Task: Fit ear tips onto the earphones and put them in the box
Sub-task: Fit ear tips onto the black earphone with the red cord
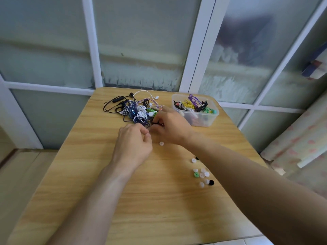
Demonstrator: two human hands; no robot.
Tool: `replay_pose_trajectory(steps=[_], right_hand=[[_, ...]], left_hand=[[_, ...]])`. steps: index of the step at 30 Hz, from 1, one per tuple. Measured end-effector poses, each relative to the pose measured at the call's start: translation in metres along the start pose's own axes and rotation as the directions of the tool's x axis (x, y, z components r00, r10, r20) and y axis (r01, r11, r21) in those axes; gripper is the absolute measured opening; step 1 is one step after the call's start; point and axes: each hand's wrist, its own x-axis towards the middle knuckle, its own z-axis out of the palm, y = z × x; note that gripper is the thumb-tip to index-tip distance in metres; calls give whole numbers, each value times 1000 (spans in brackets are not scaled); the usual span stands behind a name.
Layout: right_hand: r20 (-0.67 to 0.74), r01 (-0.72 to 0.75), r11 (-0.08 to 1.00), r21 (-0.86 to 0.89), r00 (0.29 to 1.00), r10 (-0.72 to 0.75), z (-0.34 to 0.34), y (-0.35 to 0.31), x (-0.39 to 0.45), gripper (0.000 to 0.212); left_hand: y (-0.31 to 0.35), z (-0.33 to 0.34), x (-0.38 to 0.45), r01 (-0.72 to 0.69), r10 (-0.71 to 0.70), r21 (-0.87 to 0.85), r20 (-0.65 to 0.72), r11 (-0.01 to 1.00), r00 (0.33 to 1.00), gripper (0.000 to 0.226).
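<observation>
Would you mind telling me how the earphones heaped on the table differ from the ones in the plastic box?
The tangled heap of earphones lies loose on the wooden table, while the coiled earphones sit inside the clear plastic box. The heap is mostly white, blue and black; the boxed ones show yellow, purple and green. Both hands work at the heap's edge, none at the box. Both groups are wired.

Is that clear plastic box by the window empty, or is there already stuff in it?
Not empty. The lidless clear box already holds coiled earphones in yellow, purple, green and black, reaching about up to its rim.
</observation>
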Motion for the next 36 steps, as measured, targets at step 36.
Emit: replay_pose_trajectory(steps=[36], right_hand=[[161, -376, 436, 818, 877, 453, -50, -25, -72, 43]], left_hand=[[27, -22, -24, 266, 89, -790, 373, 553, 924, 12]])
